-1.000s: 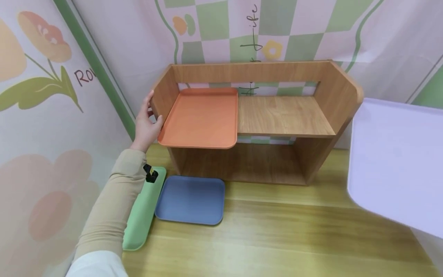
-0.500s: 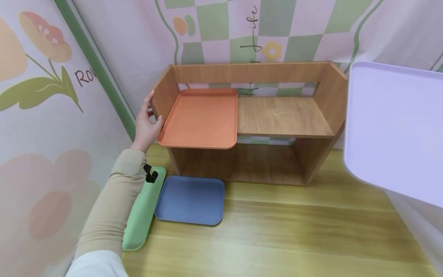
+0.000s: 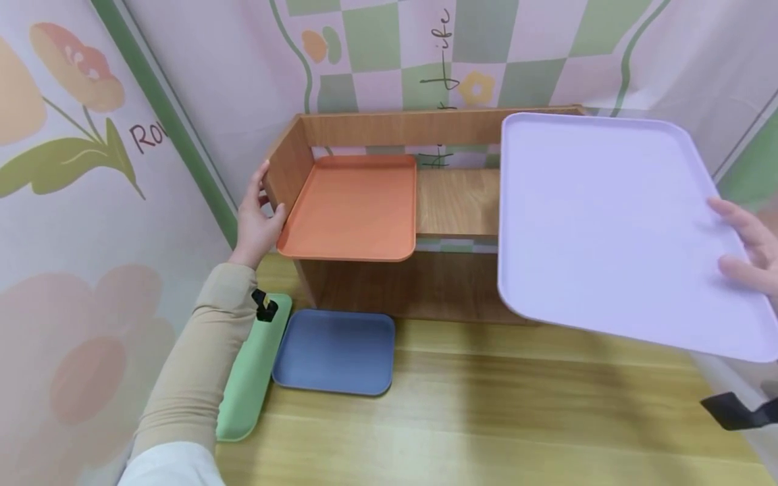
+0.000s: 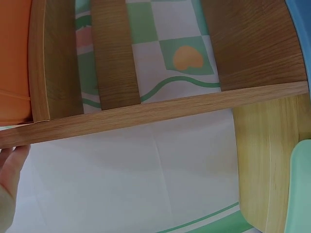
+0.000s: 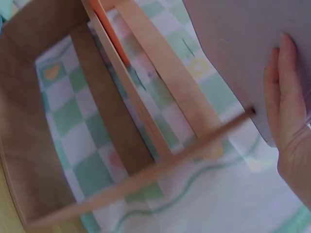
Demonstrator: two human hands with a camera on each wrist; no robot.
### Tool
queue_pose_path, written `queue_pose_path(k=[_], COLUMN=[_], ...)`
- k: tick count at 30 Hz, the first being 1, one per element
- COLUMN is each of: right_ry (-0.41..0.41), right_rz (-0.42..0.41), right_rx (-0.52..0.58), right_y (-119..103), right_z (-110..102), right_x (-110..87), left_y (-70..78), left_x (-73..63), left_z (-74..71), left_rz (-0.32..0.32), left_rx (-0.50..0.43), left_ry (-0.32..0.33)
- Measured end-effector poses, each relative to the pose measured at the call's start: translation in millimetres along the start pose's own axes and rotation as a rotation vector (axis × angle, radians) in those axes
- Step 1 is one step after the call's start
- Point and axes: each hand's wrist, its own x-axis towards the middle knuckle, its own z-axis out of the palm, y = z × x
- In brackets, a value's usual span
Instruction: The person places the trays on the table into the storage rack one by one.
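Observation:
My right hand point(image 3: 754, 246) pinches a large lavender tray point(image 3: 608, 223) by its right edge. The tray is raised in front of the right part of a two-level wooden shelf point(image 3: 462, 196), hiding much of that side. From below, the right wrist view shows fingers point(image 5: 286, 87) flat against the tray's underside. My left hand point(image 3: 258, 223) rests against the outside of the shelf's left side panel point(image 3: 290, 158), thumb and fingers spread. In the left wrist view its fingertips point(image 4: 17, 158) touch the panel's edge. An orange tray point(image 3: 355, 206) lies on the left half of the upper level.
A blue tray point(image 3: 334, 351) lies on the wooden table point(image 3: 425, 418) before the shelf. Left of it, a long green tray point(image 3: 252, 378) is partly covered by my left forearm point(image 3: 194, 358). A patterned cloth wall point(image 3: 377, 40) stands behind the shelf.
The lavender tray has moved left from the right side to in front of the shelf, bringing my right hand into the head view. The left hand has stayed still.

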Motion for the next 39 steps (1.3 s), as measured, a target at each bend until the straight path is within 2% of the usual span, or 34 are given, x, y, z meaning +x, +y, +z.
queue_pose_path(k=[1, 2, 5, 12, 19, 26, 35, 39], right_ry=[-0.018, -0.017, -0.018, -0.005, -0.135, -0.193, -0.194, -0.166], right_rz=[0.024, 0.061, 0.125, 0.242, 0.169, 0.207, 0.22, 0.234], right_rx=[0.131, 0.191, 0.266, 0.148, 0.194, 0.149, 0.156, 0.142], right_y=[-1, -1, 2, 13, 47, 69, 82, 83], right_z=[20, 31, 49, 63, 73, 70, 65, 65], right_x=[3.0, 5.0, 12.2, 26.8, 33.0, 33.7, 31.5, 32.5], left_y=[0.2, 0.6, 1.1, 1.0, 0.4, -0.4, -0.5, -1.6], left_x=[0.1, 0.0, -0.2, -1.1, -1.5, -1.5, -0.7, -0.4], left_z=[0.1, 0.1, 0.1, 0.3, 1.1, 3.0, 4.1, 4.2], left_rz=[0.005, 0.008, 0.017, 0.039, 0.058, 0.062, 0.053, 0.042], left_rx=[-0.003, -0.002, -0.002, -0.018, -0.017, -0.022, -0.021, -0.02], left_ry=[0.001, 0.001, 0.005, 0.013, 0.019, 0.02, 0.016, 0.017])
